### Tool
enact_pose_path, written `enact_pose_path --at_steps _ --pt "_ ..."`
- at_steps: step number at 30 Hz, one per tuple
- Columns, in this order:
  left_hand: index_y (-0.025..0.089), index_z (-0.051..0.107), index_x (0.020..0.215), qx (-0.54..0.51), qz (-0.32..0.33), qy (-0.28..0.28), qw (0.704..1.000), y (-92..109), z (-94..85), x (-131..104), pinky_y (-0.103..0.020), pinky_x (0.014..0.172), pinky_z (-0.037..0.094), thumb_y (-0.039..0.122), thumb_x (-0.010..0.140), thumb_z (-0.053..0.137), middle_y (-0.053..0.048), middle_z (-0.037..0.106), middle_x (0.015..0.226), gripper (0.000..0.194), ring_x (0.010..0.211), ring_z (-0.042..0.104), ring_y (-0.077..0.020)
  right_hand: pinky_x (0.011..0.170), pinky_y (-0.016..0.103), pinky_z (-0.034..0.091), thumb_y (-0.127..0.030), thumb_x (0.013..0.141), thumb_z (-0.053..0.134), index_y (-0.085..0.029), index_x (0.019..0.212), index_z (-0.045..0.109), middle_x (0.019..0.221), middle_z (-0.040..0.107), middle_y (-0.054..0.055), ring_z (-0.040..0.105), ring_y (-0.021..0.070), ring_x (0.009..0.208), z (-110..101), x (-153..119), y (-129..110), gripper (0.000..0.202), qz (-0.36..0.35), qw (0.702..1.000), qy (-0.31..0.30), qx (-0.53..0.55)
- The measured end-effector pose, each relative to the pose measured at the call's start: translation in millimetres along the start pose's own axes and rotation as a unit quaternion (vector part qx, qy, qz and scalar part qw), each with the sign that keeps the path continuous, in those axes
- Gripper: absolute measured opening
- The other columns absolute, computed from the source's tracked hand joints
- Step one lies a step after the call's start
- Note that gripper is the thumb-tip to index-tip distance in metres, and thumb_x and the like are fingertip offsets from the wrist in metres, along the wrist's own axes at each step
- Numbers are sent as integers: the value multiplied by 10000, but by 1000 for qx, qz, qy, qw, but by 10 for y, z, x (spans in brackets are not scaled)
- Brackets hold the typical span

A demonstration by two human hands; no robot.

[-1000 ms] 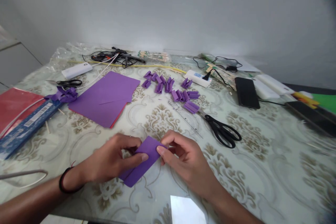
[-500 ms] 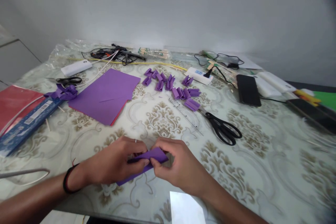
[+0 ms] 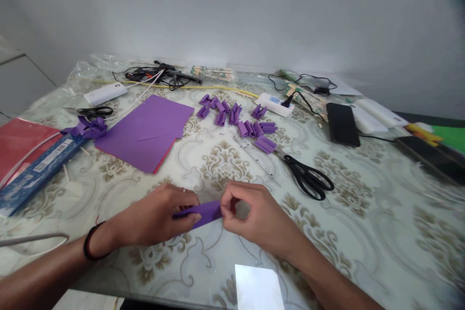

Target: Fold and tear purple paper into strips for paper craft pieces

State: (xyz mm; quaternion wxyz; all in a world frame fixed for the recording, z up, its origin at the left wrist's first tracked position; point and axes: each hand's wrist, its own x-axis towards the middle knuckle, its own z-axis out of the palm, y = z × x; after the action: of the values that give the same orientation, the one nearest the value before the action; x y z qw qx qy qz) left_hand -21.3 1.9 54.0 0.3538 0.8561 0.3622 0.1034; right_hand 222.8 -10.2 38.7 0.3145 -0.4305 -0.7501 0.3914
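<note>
A folded strip of purple paper (image 3: 208,212) is stretched between my hands just above the near part of the table. My left hand (image 3: 163,213) is closed on its left end, thumb in front and fingers behind. At the right end, my right hand (image 3: 247,210) pinches the paper between thumb and fingertips. Beyond them several folded purple paper pieces (image 3: 238,114) lie in a loose group. A clear ruler (image 3: 256,161) and black-handled scissors (image 3: 307,174) rest to the right of that group's near side.
Purple sheets (image 3: 145,131) lie at left, near crumpled purple paper (image 3: 87,128), small scissors (image 3: 96,111) and a blue box (image 3: 43,169). A power strip (image 3: 276,104) and cables stand at the back. A phone (image 3: 342,124) is at right, a white card (image 3: 258,288) at the near edge.
My right hand has slid right along the purple paper to its end, and the two hands are farther apart. The paper now looks narrower and flatter.
</note>
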Motion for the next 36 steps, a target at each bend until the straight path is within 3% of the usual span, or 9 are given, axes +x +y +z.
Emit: enact_pose_path --at_steps 4,8,14,18,23,36 --pt "201 447 692 2 6 17 1000 -21 -19 4 -266 599 306 235 991 571 55 455 631 325 582 417 -112 705 297 481 -93 795 612 -223 777 603 770 640 -17 605 163 728 -112 5 -1 132 -2 999 27 21" --pt "202 477 698 9 4 28 1000 -27 3 -9 -268 583 298 245 985 583 58 451 608 309 568 410 -115 736 310 491 -147 843 650 -221 878 634 835 642 -5 615 173 775 -58 -13 -49 84 -2 999 15 45" --pt "192 647 872 -32 -22 30 999 45 -10 9 -267 677 405 284 1000 598 12 659 756 165 691 583 -143 652 280 442 -132 876 631 -226 757 578 728 587 -31 565 145 677 169 -30 -100 160 -15 998 28 50" --pt "198 674 932 -85 -18 43 995 108 -26 26 -264 735 444 215 956 625 6 714 849 57 762 637 -148 634 269 434 -124 867 634 -225 748 576 712 590 -34 560 137 658 230 -44 -133 166 -9 998 36 54" --pt "199 648 882 -80 -27 39 996 150 -31 -1 -261 697 419 135 896 609 21 677 805 77 726 593 -141 629 260 432 -132 872 647 -218 741 581 701 595 -37 561 128 647 251 -61 -158 170 -7 997 47 64" --pt "218 445 768 19 22 19 999 120 -118 -39 -280 576 306 133 821 523 65 471 654 127 581 444 -123 630 268 433 -146 881 663 -225 752 564 726 582 -39 542 134 664 214 -85 -109 181 -2 985 73 157"
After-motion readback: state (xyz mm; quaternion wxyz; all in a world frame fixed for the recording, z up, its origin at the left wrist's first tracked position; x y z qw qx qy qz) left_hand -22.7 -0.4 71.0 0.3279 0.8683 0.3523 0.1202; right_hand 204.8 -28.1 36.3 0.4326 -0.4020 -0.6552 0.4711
